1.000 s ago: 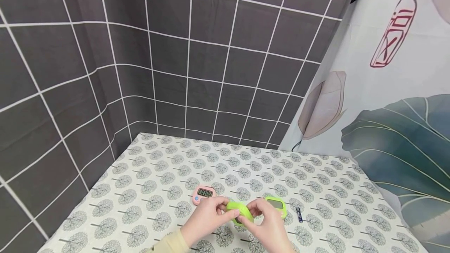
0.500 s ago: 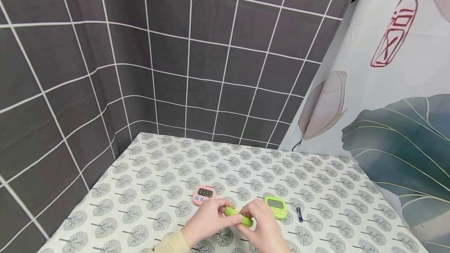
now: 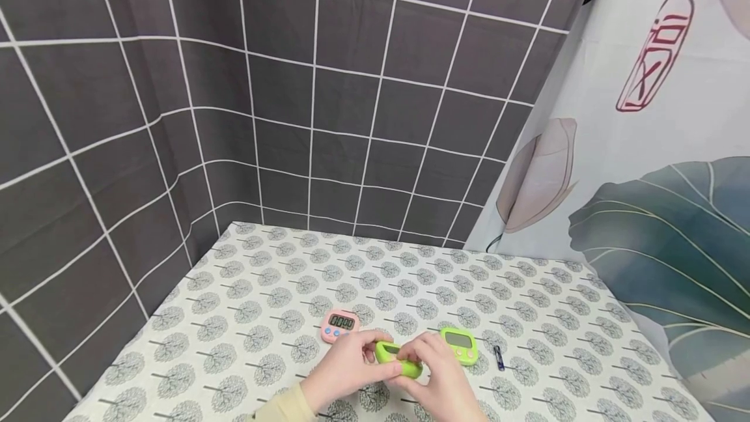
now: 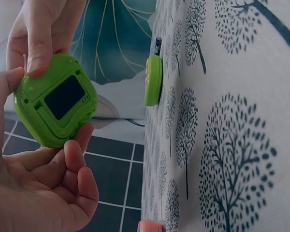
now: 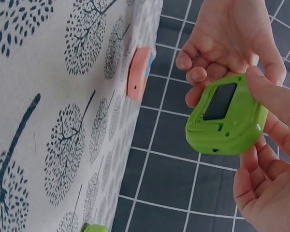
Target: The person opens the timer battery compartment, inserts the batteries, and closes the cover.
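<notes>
- The left hand [image 3: 351, 362] had its thumb and index finger clamped on the edge of a green timer [image 4: 57, 108]; its other fingers curled loosely below.
- The right hand [image 3: 441, 376] pinched the same timer from the opposite side, its thumb laid flat on the face with the dark rectangle and its fingers bent behind.
- Between the two sets of fingers the timer was held up off the desk [image 3: 193, 344], tilted, near the front.
- It was bright green with rounded corners; the dark rectangle sat in a raised green frame with small slots beside it, and a small hole showed in one edge. Whether that rectangle was a panel or a recess could not be told.
- A second green timer [image 3: 459, 345] lay just beyond the right hand, with a plain grey screen and two pale buttons.
- A pink timer [image 3: 340, 324] with blue buttons lay just past the left hand, its screen showing zeros.
- A small dark battery [image 3: 499, 358] lay right of the second green timer, apart from it.
</notes>
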{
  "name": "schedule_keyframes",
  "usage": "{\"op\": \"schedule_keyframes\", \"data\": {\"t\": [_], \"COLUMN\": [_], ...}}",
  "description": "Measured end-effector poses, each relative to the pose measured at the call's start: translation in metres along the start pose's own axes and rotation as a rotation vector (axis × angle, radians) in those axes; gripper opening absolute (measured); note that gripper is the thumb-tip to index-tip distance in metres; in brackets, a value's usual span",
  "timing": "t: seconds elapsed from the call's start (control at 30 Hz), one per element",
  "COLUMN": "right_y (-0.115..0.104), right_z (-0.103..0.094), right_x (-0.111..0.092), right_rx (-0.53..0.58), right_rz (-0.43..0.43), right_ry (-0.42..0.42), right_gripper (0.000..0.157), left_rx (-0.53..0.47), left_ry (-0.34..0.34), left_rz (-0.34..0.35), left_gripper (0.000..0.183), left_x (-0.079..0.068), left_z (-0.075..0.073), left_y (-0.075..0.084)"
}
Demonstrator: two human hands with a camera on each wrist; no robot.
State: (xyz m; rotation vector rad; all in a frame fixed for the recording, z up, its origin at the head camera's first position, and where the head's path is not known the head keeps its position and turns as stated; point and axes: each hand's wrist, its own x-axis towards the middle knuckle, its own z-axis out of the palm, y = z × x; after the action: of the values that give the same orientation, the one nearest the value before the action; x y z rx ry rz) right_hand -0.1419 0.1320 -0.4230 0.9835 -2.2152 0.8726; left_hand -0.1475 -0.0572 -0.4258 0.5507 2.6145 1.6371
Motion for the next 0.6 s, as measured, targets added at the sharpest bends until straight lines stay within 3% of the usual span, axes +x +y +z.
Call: {"op": "schedule_keyframes", "data": {"t": [0.17, 0.3, 0.6], "right_y": [0.003, 0.004, 0.009], "right_z": [-0.004, -0.008, -0.015], "right_x": [0.000, 0.000, 0.000], "right_rx": [0.034, 0.047, 0.120], "right_rz": [0.021, 0.092, 0.438], "right_ry": [-0.025, -0.045, -0.217], "right_gripper": [0.031, 0.041, 0.083], "left_rx": [-0.021, -0.024, -0.051], "left_ry": [-0.008, -0.009, -0.035], "left_rz": [0.002, 0.012, 0.061], "left_gripper": [0.053, 0.054, 0.056], "left_x": [0.000, -0.001, -0.003], "left_z": [-0.002, -0.003, -0.005], "left_y": [0.000, -0.001, -0.002]}}
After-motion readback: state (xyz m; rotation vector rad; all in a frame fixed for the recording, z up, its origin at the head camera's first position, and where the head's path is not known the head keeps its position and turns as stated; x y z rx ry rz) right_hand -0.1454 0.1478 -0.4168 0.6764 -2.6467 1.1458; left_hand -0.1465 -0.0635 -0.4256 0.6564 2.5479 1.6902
